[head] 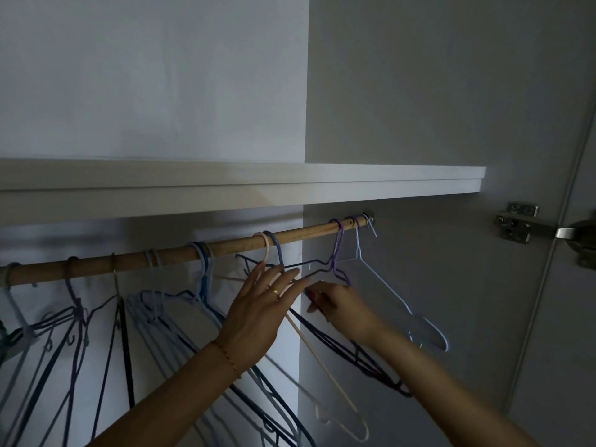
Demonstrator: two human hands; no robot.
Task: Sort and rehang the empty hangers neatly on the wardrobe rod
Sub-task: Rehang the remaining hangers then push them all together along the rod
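1. Wooden wardrobe rod (pixel 232 246) runs from lower left up to centre right of frame, under a white shelf (pixel 225 188); its far end meets the side panel by a metal bracket (pixel 371 218).
2. Empty hangers on rod: a loose, tangled crowd at lower left (pixel 77 304); a blue group (pixel 203 272) at centre; a cream hanger (pixel 322 369) and a navy hanger (pixel 280 253) hooked side by side just right of centre; a purple hanger (pixel 338 253) and a pale blue hanger (pixel 403 304) near the rod's right end.
3. Left hand (pixel 258 311), w/ ring and wrist bracelet, reaches up at centre frame; fingers extended and spread, tips touching the wire necks just below the cream and navy hooks. No curl round any wire shows, so it reads as a flat steadying touch, prob. to keep those two from swinging.
4. Right hand (pixel 335 304), just right of the left, has fingers curled in at a wire shoulder where navy and purple hangers cross; looks like a pinch on the navy wire, but which strand is held can't be told in the dim light.
5. Judgement: step in hand is untangling overlapped frames at centre right. Right-end hangers sit spaced apart; left-side cluster is still crowded, so sorting appears partway done.
6. Door hinge (pixel 516 225) at right edge shows the wardrobe door is open.
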